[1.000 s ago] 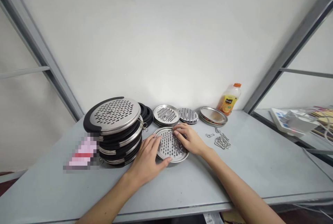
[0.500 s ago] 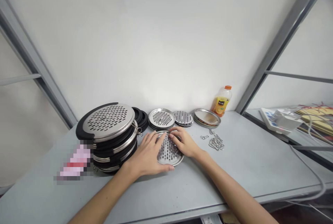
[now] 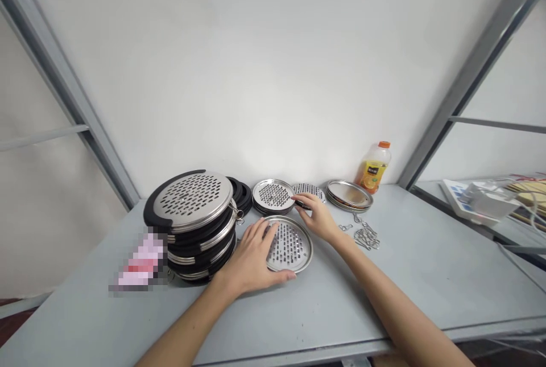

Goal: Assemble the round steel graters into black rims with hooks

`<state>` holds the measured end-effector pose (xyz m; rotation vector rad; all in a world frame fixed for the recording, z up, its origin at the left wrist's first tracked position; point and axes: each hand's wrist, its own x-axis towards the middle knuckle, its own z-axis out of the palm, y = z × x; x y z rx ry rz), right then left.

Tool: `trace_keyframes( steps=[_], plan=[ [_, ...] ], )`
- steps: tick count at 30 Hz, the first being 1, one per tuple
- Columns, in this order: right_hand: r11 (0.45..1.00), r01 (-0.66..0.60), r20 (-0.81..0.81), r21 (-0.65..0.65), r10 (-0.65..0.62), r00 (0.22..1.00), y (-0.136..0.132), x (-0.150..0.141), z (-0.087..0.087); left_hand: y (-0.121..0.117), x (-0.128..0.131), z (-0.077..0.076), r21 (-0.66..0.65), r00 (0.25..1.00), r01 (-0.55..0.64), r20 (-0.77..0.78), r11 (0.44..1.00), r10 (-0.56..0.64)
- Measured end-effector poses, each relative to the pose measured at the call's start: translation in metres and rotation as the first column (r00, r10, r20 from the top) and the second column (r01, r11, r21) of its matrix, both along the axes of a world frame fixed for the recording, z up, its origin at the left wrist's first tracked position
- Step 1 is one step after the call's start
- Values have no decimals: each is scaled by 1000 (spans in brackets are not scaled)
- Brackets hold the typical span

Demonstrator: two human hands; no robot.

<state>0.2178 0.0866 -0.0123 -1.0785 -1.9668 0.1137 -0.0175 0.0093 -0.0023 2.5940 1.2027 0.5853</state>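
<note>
In the head view, a round metal grater disc (image 3: 294, 242) lies flat on the grey tabletop. My left hand (image 3: 260, 259) rests over its left side, fingers stretched and thumb apart along the near rim. My right hand (image 3: 318, 219) is beyond the disc, its fingers curved and apart. Those fingertips are at the gap between a stack of grater discs (image 3: 273, 195) and a second grater stack (image 3: 313, 189), which the hand partly covers. Whether they touch either stack is hard to see. Left of my left hand stands a tall pile of black-rimmed graters (image 3: 196, 199).
Black rings (image 3: 241, 195) sit behind the tall pile. To the right are plain metal discs (image 3: 350, 192), several small metal clips (image 3: 367, 236) and an orange-capped juice bottle (image 3: 376, 168). A blurred pink item (image 3: 143, 264) lies at left. A power strip (image 3: 469, 202) is at far right.
My right hand has left the near disc's far rim and reached to the stacks behind it. My left hand stays on the disc. The whole view has shifted slightly.
</note>
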Motion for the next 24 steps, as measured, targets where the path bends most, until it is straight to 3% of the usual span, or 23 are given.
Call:
trace_keyframes(
  steps=[5,12,19,24],
  plan=[
    [996,-89,207,-28,93,974,22,-6,-1,0,-1,-1,-35,1000,-20,-21,999,19],
    [993,-104,192,-63,114,975,28,-20,2,-1,-4,0,-115,999,-34,-21,993,32],
    [996,-85,-50,-32,84,995,25,-26,0,-1,-4,-3,-73,1000,-16,10,997,17],
    [999,-32,-320,-8,28,947,26,-24,4,-2,-4,-3,-66,1000,-25,13,997,25]
  ],
)
